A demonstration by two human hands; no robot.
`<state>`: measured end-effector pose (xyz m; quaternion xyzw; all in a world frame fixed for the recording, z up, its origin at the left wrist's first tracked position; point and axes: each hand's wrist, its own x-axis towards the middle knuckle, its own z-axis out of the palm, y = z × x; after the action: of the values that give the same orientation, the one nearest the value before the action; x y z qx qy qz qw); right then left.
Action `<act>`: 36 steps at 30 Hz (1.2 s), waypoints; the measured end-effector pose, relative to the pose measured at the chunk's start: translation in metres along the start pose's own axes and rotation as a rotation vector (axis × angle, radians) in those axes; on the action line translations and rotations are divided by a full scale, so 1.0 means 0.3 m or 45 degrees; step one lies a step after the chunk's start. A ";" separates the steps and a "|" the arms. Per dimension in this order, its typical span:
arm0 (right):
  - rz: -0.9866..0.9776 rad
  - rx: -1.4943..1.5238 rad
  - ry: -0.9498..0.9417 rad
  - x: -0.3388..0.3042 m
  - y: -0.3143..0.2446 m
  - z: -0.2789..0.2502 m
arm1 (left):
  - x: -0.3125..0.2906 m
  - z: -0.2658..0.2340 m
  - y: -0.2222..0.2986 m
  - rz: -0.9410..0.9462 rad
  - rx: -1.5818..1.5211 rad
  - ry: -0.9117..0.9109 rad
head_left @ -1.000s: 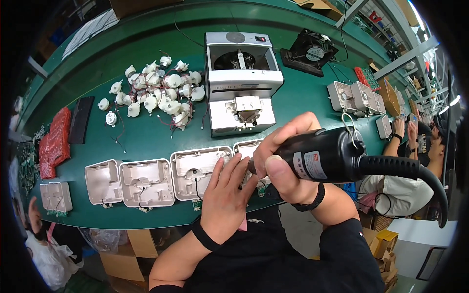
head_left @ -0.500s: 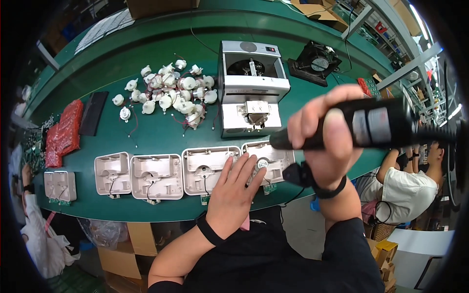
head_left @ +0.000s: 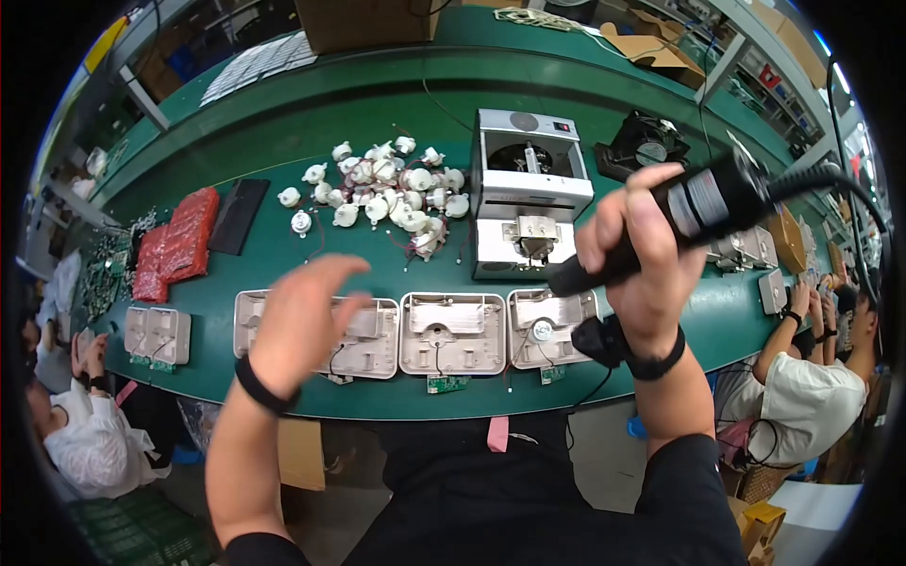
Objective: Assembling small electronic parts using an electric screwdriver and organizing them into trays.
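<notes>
My right hand (head_left: pixel 658 297) is wrapped round a black electric screwdriver (head_left: pixel 694 208). Its tip points left and down, in front of a grey screw feeder (head_left: pixel 533 201). Below the tip lies a pale plastic housing (head_left: pixel 576 351) with a small round motor (head_left: pixel 541 331) inside. My left hand (head_left: pixel 300 321), slightly blurred, hovers with fingers apart over more pale housings, partly covering them. Between lies a housing (head_left: pixel 453 357) with no motor in it and a green circuit board (head_left: pixel 447 384) at its near edge. Beyond my left hand is a heap of white motors (head_left: pixel 377 205) with thin wires.
At the far left are red bubble-wrap packs (head_left: pixel 179 247), a black flat pad (head_left: pixel 239 217) and loose circuit boards (head_left: pixel 106 274). A black fan (head_left: pixel 646 146) stands behind the feeder. The screwdriver's cable (head_left: pixel 821 179) runs off right. Other people sit at both ends of the bench.
My left hand has left the motor in the right-hand housing and swung left over the other housings. The screwdriver stays in my right hand, tilted more steeply. The whole view has shifted.
</notes>
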<state>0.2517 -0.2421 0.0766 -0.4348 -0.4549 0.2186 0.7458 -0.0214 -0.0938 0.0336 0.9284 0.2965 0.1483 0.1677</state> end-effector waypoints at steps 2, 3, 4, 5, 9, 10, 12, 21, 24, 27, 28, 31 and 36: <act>0.004 0.070 -0.021 -0.054 -0.022 -0.004 | 0.070 -0.013 -0.125 -0.106 0.170 0.011; -0.003 0.065 -0.035 -0.079 -0.040 -0.008 | 0.106 -0.002 -0.173 -0.160 0.227 0.039; -0.011 0.066 -0.050 -0.099 -0.056 -0.013 | 0.133 0.014 -0.204 -0.167 0.242 0.046; -0.019 0.065 -0.065 -0.115 -0.068 -0.016 | 0.152 0.031 -0.235 -0.152 0.252 0.065; 0.014 0.101 -0.051 -0.158 -0.097 -0.050 | 0.237 0.131 -0.278 -0.189 0.350 0.080; 0.015 0.106 -0.054 -0.162 -0.101 -0.056 | 0.250 0.137 -0.282 -0.223 0.397 0.077; 0.040 0.112 -0.062 -0.169 -0.111 -0.068 | 0.284 0.123 -0.296 -0.258 0.413 0.014; 0.062 0.029 -0.059 -0.188 -0.104 -0.106 | 0.203 0.004 -0.314 -0.517 -0.454 -0.422; 0.088 0.030 -0.048 -0.192 -0.093 -0.102 | 0.145 -0.045 -0.306 -0.666 -1.029 -0.399; 0.100 0.028 -0.046 -0.188 -0.090 -0.092 | 0.110 -0.073 -0.306 -0.746 -1.584 -0.224; 0.106 0.023 -0.042 -0.187 -0.090 -0.088 | 0.101 -0.067 -0.316 -0.694 -1.651 -0.204; 0.113 0.025 -0.057 -0.189 -0.096 -0.073 | 0.080 -0.065 -0.320 -0.588 -1.783 -0.152; 0.108 0.023 -0.078 -0.197 -0.107 -0.065 | 0.086 -0.060 -0.312 -0.613 -1.874 -0.158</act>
<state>0.2373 -0.3104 0.0708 -0.4402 -0.4568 0.2673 0.7254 -0.0548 -0.0024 0.0168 0.4946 0.3052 0.2142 0.7851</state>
